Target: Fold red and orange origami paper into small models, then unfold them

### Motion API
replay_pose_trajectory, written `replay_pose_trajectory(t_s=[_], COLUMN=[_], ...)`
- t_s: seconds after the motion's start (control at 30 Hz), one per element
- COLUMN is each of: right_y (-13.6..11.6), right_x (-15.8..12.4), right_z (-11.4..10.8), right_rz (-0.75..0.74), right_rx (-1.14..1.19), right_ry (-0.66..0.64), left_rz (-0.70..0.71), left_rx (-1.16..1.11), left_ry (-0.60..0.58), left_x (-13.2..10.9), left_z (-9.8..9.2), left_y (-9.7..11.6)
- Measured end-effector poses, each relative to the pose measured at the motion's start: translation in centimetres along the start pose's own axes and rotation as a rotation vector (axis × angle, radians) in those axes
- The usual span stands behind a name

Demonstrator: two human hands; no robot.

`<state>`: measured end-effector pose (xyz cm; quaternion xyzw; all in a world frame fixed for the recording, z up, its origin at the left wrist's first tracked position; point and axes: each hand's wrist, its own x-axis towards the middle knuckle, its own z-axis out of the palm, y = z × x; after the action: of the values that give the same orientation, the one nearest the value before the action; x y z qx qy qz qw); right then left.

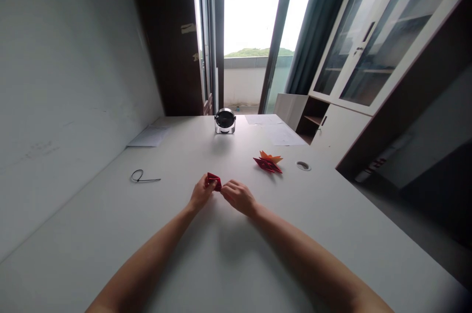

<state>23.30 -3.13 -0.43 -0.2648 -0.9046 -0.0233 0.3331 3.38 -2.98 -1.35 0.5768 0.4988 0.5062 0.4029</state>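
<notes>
A small folded piece of red paper (214, 181) sits between both my hands, just above the white table (110, 234). My left hand (201, 193) pinches its left side with thumb and fingers closed. My right hand (238, 196) is curled, its fingertips closed on the paper's right edge. Further right on the table lie a finished red paper figure (267, 165) and an orange one (270, 156) just behind it, touching it.
A small round desk fan (224, 121) stands at the table's far end. A black cable tie (142, 177) lies to the left, sheets of paper (149, 136) near the wall. A cable hole (303, 166) is right of the figures. Glass-door cabinets (368, 42) stand to the right.
</notes>
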Motion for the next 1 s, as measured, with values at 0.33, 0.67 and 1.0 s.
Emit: replay_pose_trajectory(t_s=[0.33, 0.67, 1.0], right_y=[-0.4, -1.0, -1.6], right_x=[0.3, 0.9, 0.8], right_z=[0.9, -0.3, -1.2], right_rz=[0.191, 0.354, 0.191], right_rx=[0.021, 0.283, 0.204], right_ry=[0.035, 0.287, 0.201], left_rz=[0.007, -0.131, -0.077], left_rx=[-0.109, -0.273, -0.033], left_ry=[-0.172, -0.215, -0.005], left_x=[-0.6, -0.6, -0.5], left_z=[-0.5, -0.4, -1.0], left_y=[0.7, 1.3, 1.5])
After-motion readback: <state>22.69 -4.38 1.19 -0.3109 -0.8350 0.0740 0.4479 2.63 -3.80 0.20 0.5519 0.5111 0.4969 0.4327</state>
